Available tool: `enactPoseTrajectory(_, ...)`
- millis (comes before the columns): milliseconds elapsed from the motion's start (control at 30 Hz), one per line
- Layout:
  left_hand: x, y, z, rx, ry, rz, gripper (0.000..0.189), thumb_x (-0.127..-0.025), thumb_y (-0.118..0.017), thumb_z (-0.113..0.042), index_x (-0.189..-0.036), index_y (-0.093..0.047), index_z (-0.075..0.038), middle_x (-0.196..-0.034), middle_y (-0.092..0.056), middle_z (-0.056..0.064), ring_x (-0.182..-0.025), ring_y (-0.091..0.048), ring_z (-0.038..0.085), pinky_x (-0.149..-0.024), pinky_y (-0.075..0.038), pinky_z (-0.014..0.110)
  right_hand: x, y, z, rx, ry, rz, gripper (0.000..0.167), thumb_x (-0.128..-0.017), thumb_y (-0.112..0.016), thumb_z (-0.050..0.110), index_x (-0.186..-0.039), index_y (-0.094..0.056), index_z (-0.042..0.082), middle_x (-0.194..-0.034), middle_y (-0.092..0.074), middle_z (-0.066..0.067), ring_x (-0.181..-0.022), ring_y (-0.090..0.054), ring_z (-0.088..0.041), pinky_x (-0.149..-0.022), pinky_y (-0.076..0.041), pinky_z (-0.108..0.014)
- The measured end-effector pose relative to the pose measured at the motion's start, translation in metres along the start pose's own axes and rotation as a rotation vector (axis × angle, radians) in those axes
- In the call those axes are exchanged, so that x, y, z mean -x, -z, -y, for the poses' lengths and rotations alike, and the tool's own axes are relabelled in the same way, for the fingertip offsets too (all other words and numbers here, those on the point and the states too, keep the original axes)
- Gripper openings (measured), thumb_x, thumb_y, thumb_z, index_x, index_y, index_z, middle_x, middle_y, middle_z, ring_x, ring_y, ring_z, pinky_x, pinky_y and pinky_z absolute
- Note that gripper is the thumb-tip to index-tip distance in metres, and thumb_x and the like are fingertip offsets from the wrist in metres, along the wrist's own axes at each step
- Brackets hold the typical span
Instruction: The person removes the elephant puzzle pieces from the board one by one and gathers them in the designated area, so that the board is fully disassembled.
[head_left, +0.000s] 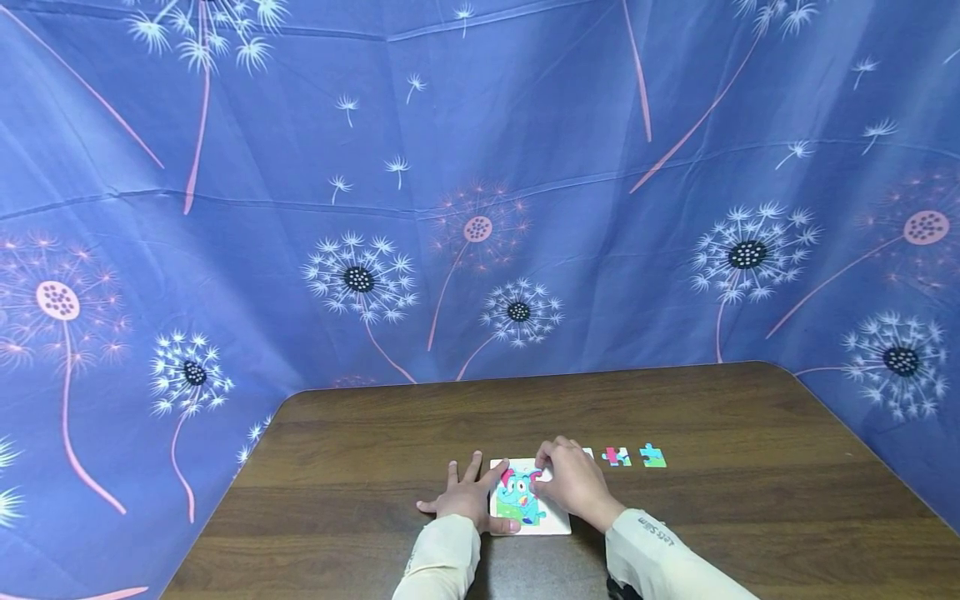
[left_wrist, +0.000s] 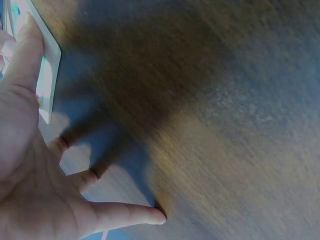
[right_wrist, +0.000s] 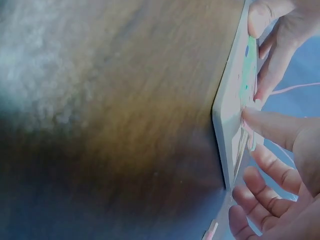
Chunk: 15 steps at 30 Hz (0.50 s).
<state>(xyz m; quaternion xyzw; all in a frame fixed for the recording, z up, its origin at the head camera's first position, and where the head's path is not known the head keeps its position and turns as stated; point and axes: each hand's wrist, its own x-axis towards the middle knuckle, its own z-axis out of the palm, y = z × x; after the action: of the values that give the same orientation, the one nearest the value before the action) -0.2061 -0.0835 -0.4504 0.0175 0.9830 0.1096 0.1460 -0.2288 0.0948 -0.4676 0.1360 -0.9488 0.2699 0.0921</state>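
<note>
A white-framed puzzle board (head_left: pixel 557 524) with a blue cartoon animal on green lies in front of me on the table. My left hand (head_left: pixel 462 500) is spread at its left side, the thumb resting on the lower frame and the index fingertip at the upper left edge. Over the board's upper right part, my right hand (head_left: pixel 579 483) pinches a puzzle piece (right_wrist: pixel 249 136) between thumb and index finger. The right wrist view shows that piece close over the board, mostly covered by the fingers. The other right fingers are loosely curled beyond the frame.
Right of the board lie a pink-and-white puzzle piece (head_left: pixel 617 457) and a blue-green puzzle piece (head_left: pixel 653 456). Another pale piece (head_left: pixel 588 452) peeks out behind my right hand. The brown wooden table (head_left: pixel 337 483) ends at a blue dandelion-print cloth (head_left: pixel 420 317).
</note>
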Motion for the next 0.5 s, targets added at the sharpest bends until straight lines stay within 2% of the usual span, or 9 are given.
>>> enactPoseTrajectory(333, -0.0022, -0.0027, 0.0011, 0.008, -0.007, -0.008, 0.093, -0.071, -0.086, -0.057, -0.153, -0.042, -0.043, -0.165, -0.030, -0.001, -0.152, -0.024, 0.038, -0.087, -0.032, 0.088, -0.0041, -0.0024, -0.0038, -0.048, -0.033, 0.024, 0.036, -0.072, -0.093, 0.014, -0.071, -0.058, 0.016, -0.083, -0.053, 0.002, -0.078, -0.050, -0.016, -0.067, -0.046, -0.036)
enactPoseTrajectory(500, -0.0050, -0.0050, 0.0022, 0.000, 0.002, -0.003, 0.092, -0.072, -0.085, -0.058, -0.153, -0.042, -0.043, -0.165, -0.030, -0.002, -0.152, -0.024, 0.037, -0.088, -0.032, 0.088, -0.0057, -0.0021, -0.0048, -0.082, -0.018, 0.037, 0.029, -0.075, -0.090, 0.012, -0.069, -0.063, 0.017, -0.082, -0.054, 0.004, -0.080, -0.052, -0.015, -0.070, -0.046, -0.037)
